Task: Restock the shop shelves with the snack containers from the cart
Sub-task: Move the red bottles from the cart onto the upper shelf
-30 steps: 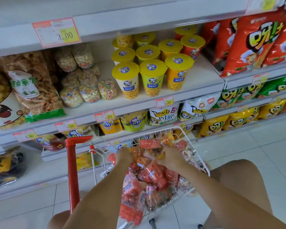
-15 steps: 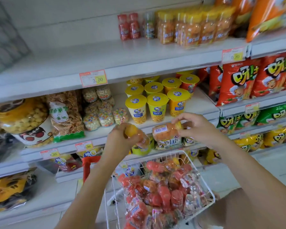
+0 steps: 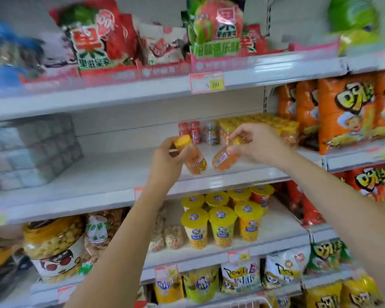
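Observation:
My left hand (image 3: 165, 157) grips a small orange snack bottle (image 3: 195, 162) with a yellow cap, tilted, held above the white middle shelf (image 3: 111, 174). My right hand (image 3: 257, 142) pinches a second orange snack bottle (image 3: 223, 161) by its yellow cap end, bottom pointing left and down. The two bottles hang close together, just above the shelf's front part. At the back of this shelf stand matching orange bottles (image 3: 258, 130) in a group and a few red-capped bottles (image 3: 192, 131). The cart is almost out of view; only a bit of white wire (image 3: 251, 302) shows at the bottom.
A wrapped grey multipack (image 3: 31, 152) fills the shelf's left end. Orange chip bags (image 3: 347, 114) stand at right. Yellow-lidded cups (image 3: 220, 221) sit on the shelf below, beside a big popcorn jar (image 3: 53, 247). Candy bags (image 3: 156, 36) line the top shelf.
Both hands lifted a bottle each out of the cart and rose from below the cup shelf to the middle shelf. The view tilted up, so the cart dropped out of sight.

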`<state>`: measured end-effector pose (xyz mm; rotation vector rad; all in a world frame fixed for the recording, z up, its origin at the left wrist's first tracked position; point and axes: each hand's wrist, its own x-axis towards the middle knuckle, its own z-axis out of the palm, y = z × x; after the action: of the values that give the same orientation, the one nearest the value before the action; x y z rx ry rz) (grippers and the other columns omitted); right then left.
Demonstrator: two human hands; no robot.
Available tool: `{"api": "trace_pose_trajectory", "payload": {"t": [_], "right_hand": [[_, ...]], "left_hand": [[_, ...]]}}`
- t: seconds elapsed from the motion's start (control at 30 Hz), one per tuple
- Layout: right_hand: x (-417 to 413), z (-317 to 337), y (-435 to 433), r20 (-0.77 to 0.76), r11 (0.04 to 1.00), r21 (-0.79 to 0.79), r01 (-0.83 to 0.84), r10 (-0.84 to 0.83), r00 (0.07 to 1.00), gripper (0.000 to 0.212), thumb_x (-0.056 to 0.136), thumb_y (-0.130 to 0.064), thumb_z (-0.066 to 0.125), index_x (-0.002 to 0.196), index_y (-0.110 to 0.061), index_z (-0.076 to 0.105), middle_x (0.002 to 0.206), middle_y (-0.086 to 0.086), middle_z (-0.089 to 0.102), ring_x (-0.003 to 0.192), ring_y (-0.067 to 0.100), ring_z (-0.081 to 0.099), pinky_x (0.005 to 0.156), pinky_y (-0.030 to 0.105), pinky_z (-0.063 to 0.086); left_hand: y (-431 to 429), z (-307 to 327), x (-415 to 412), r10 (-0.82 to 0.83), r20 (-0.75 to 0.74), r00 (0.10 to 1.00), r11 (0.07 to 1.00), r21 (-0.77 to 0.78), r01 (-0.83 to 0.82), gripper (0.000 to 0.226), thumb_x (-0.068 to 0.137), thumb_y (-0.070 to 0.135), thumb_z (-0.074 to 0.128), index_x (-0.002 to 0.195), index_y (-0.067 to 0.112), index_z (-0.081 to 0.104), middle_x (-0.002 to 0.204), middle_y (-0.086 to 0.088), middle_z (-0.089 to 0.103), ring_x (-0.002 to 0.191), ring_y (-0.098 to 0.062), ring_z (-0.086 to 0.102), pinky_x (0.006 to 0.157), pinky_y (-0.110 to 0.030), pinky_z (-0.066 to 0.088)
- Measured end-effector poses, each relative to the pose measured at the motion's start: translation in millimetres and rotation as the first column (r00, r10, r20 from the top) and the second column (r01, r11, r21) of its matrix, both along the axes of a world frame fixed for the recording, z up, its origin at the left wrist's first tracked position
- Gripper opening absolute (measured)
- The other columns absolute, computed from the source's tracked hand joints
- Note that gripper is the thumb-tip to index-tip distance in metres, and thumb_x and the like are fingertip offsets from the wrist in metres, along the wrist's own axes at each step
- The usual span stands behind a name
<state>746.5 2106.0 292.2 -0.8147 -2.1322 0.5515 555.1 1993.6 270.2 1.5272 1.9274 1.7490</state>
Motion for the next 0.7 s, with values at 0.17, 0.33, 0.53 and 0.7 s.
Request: {"api": "trace_pose_trajectory", "payload": {"t": [0.17,0.33,0.53,0.7], "right_hand": [[-23,22,33,0.139,0.987,0.155,0.03,-0.052,0.989,0.024,0.074,-0.031,0.08,0.093,-0.021,0.069,0.098,-0.002,0.066,0.081,0.01,0.054,0.056,0.018,0.036],[-48,36,63,0.397,0.957,0.287,0.054,-0.17,0.902,0.031,0.075,-0.035,0.078,0.097,-0.016,0.068,0.098,0.003,0.065,0.085,0.017,0.054,0.065,0.028,0.037],[-59,39,82,0.685,0.971,0.237,0.02,-0.182,0.706,0.045,0.083,-0.049,0.066,0.105,-0.011,0.066,0.101,0.006,0.067,0.086,0.024,0.064,0.069,0.029,0.05],[-43,63,79,0.795,0.99,0.011,-0.138,0.075,0.603,0.046,0.081,-0.012,0.073,0.123,-0.024,0.058,0.125,0.0,0.052,0.098,0.022,0.06,0.075,0.028,0.053]], "left_hand": [[52,8,-6,0.011,0.043,0.999,1.0,-0.014,-0.01,0.027,0.089,0.017,0.064,0.115,0.015,0.06,0.101,-0.001,0.063,0.088,-0.016,0.058,0.075,-0.027,0.044],[96,2,-17,0.047,0.019,0.999,0.988,-0.15,-0.044,0.032,0.088,0.019,0.065,0.118,0.009,0.059,0.104,-0.006,0.063,0.098,-0.028,0.062,0.077,-0.033,0.049],[129,0,-24,-0.064,-0.045,0.997,0.971,-0.235,0.052,0.034,0.089,0.019,0.063,0.121,0.011,0.057,0.105,-0.003,0.06,0.097,-0.022,0.058,0.088,-0.035,0.049],[135,-8,-34,-0.166,-0.001,0.986,0.924,-0.349,0.155,0.032,0.083,0.013,0.069,0.109,0.021,0.053,0.103,-0.001,0.061,0.098,-0.02,0.06,0.087,-0.035,0.052]]}}
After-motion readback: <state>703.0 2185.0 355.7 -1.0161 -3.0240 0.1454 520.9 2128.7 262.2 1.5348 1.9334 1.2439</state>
